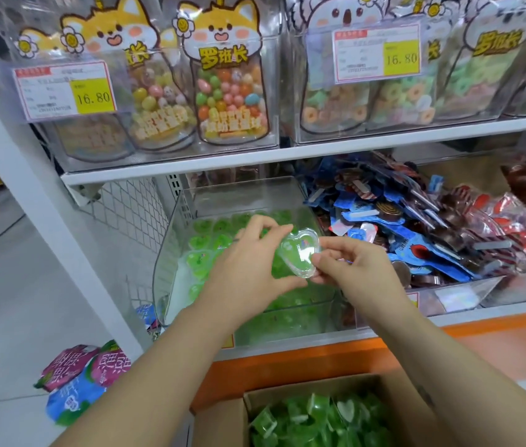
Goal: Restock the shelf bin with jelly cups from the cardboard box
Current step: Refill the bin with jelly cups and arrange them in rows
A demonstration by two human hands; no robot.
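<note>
green jelly cup between both hands, above the clear shelf bin
left hand pinches its left edge, right hand pinches its right edge; cardboard box sits below.

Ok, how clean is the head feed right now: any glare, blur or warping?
Head view: wide-angle warp bows the shelf edge; glare streaks the clear bin; the jelly cup held by the left hand and right hand reads sharp; the cardboard box below looks slightly softer.
</note>
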